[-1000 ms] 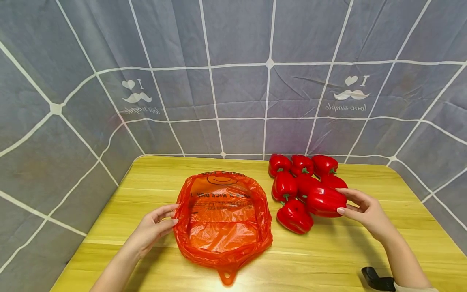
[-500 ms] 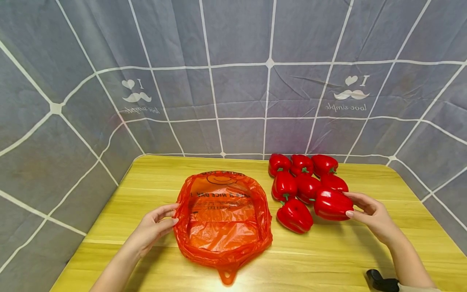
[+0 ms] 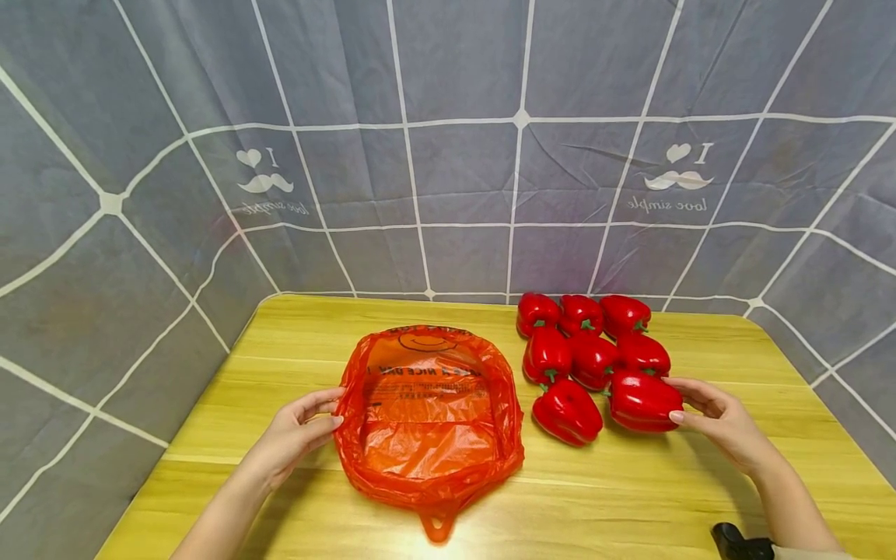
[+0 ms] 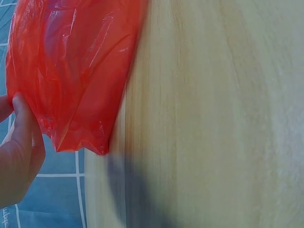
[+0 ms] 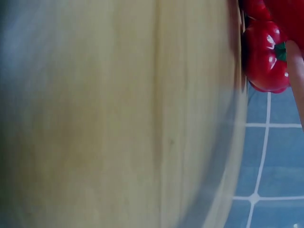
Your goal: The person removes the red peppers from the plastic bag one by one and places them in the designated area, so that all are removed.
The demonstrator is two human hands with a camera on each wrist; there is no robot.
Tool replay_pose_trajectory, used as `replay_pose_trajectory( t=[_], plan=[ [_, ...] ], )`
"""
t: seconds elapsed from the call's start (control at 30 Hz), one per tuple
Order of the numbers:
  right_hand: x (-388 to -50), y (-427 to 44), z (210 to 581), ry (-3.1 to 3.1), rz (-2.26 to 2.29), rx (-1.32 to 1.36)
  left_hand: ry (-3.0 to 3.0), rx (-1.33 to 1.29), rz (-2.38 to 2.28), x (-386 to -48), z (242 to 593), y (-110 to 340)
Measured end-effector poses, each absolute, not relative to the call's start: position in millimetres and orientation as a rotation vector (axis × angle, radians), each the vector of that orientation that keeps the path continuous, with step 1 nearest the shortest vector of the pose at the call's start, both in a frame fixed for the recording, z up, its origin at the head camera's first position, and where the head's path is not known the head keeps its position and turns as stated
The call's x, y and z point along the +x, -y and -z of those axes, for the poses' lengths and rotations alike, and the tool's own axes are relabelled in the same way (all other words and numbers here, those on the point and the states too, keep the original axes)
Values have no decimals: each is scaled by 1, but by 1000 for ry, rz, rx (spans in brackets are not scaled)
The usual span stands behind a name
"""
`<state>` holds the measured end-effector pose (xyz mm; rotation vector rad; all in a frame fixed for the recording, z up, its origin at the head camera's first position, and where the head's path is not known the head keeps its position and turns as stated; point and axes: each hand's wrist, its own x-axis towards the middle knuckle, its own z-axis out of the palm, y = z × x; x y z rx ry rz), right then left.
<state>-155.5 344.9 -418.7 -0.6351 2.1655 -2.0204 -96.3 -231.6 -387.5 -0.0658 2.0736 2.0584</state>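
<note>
An orange-red plastic bag (image 3: 430, 455) stands with its mouth spread wide on the table, and print shows on its inner wall. At its left rim my left hand (image 3: 297, 435) pinches the film between thumb and fingers; the left wrist view shows the bag's side (image 4: 80, 71) beside that hand (image 4: 21, 152). To the right, my right hand (image 3: 721, 424) holds a glossy red bell pepper (image 3: 645, 401) by its right end, thumb in front and fingers behind. Whether this pepper touches the table cannot be made out. In the right wrist view the hand (image 5: 297, 71) is mostly cut off.
Several more red bell peppers (image 3: 548, 355) lie grouped behind and left of the held one; one (image 3: 568, 412) lies nearest the bag. A black object (image 3: 742, 543) is at the right wrist. A grey tile-patterned curtain (image 3: 462, 171) encloses the wooden table (image 3: 560, 505).
My right hand has moved right and slightly nearer with the bell pepper, uncovering the peppers behind it. The left hand stays at the bag's rim. The head view has shifted slightly.
</note>
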Motion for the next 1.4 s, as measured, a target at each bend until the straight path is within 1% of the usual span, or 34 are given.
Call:
replay_pose_trajectory(
  t=[0.37,1.4],
  plan=[
    [-158,-348,421,-2326,1798,-548,-2067,-71,-2066,-94,389,231],
    [-158,-340,425,-2426,1641,-498,-2048,-84,-2075,-94,387,232]
  ],
)
